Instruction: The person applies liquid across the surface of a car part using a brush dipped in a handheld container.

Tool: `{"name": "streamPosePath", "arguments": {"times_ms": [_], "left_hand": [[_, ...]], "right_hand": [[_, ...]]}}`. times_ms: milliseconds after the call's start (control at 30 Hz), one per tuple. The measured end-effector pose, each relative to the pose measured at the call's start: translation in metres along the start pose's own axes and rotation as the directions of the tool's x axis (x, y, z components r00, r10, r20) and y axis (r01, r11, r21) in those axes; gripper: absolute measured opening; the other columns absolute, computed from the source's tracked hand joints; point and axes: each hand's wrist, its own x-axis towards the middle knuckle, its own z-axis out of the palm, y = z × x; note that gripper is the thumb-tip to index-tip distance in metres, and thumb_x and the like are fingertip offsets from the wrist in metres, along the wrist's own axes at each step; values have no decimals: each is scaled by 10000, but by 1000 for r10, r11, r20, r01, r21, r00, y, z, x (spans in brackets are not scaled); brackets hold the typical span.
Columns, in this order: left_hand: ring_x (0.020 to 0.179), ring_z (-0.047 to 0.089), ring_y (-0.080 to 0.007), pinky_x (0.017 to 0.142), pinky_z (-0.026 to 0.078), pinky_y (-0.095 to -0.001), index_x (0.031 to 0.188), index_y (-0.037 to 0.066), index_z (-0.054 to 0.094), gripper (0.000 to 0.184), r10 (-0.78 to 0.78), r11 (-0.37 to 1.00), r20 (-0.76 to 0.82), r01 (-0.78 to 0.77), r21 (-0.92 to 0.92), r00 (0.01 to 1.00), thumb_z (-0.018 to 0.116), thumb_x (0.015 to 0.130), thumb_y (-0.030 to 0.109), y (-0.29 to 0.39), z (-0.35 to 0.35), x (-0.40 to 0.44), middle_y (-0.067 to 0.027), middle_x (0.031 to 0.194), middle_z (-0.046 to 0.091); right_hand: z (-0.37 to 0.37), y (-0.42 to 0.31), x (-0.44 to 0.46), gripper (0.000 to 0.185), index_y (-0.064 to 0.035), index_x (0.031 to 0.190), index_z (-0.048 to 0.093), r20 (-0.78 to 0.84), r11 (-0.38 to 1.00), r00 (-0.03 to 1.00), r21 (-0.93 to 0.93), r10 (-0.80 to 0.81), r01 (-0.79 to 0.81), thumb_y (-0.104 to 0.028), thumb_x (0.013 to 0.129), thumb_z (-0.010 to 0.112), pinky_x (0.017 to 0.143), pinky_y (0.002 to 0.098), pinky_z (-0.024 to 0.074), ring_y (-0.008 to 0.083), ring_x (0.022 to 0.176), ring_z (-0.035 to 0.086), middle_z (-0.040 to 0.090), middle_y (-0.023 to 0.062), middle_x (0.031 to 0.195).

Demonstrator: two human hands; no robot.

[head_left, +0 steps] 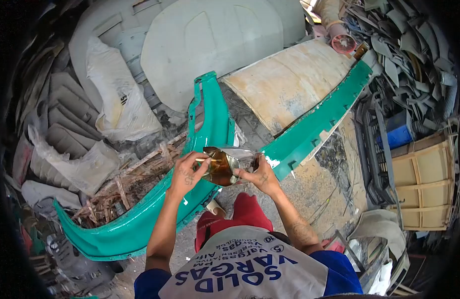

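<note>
Container (229, 164), 1 pc., amber inside, mid-view. L hand (186, 172), its 9 o'clock: fingers pinching pale stick (211, 160). R hand (264, 174), 3 o'clock: fingers gripping side. Green panel (140, 224), 8 o'clock; green strip (314, 127), 2 o'clock.

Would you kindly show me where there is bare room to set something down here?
The floor looks mostly open between the long green strip and the black slatted part at right. The tan panel beside that strip also offers a broad bare top. It is crowded at left around the plastic bags and at upper right, with heaped grey parts.
</note>
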Motion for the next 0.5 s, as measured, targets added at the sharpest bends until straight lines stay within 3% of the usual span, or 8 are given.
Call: {"name": "streamPosePath", "arguments": {"times_ms": [100,133,167,233,300,367,433,500], "left_hand": [[609,545,-105,528,414,-279,967,25,677,139,132,991,24,-133,22,991,703,881,130,-10,17,32,-57,811,666],[668,633,-217,571,484,-324,977,3,662,154,140,989,103,-145,36,985,684,880,121,-12,19,43,-118,887,679],[668,633,-217,571,484,-324,977,3,662,154,145,988,114,-150,41,983,684,880,121,-14,23,54,-118,887,679],[646,629,-203,574,490,-318,961,2,668,158,68,997,102,-72,32,992,690,882,138,-26,37,74,-125,847,672],[564,596,-157,505,458,-299,886,5,673,168,18,993,25,-15,-114,1000,683,905,172,-48,52,97,-98,759,664],[493,543,-100,436,398,-265,810,15,663,225,-399,844,-45,347,-408,916,671,929,205,-60,57,122,-52,692,651],[471,515,-76,404,345,-241,764,38,648,260,-411,817,-112,310,-487,905,664,939,230,-81,67,149,-21,667,638],[479,520,-83,408,351,-244,764,49,643,256,-568,614,-112,329,-717,816,678,928,242,-106,77,168,-23,665,634]], "right_hand": [[-9,-10,21,816,107,1039,502,-89,998,996,-62,-20,14,-497,633,872,678,329,490,212,752,577,599,131,826],[-13,-11,29,842,120,1067,498,-74,999,997,-44,28,-31,-498,634,871,727,337,497,232,801,598,614,165,872],[-17,-11,38,869,133,1096,493,-54,997,996,-25,76,-77,-500,634,869,777,345,505,252,851,618,630,198,918],[-26,-12,58,880,140,1133,484,-64,995,995,-56,78,-82,-496,651,855,826,349,494,261,917,614,628,216,982],[-39,-13,85,892,148,1171,475,-62,993,996,-91,64,-69,-492,668,840,875,354,483,271,984,609,627,235,1046],[-52,-10,114,923,162,1169,476,-16,991,991,-29,132,-132,-520,661,834,893,371,479,289,1009,613,624,266,1074],[-61,-1,149,916,161,1170,474,-3,988,990,-61,143,-143,-515,666,831,893,375,480,286,1010,618,625,274,1075],[-67,10,179,809,127,1041,503,-86,994,993,-62,82,-88,-488,653,857,803,367,496,244,873,613,631,231,931]]}}
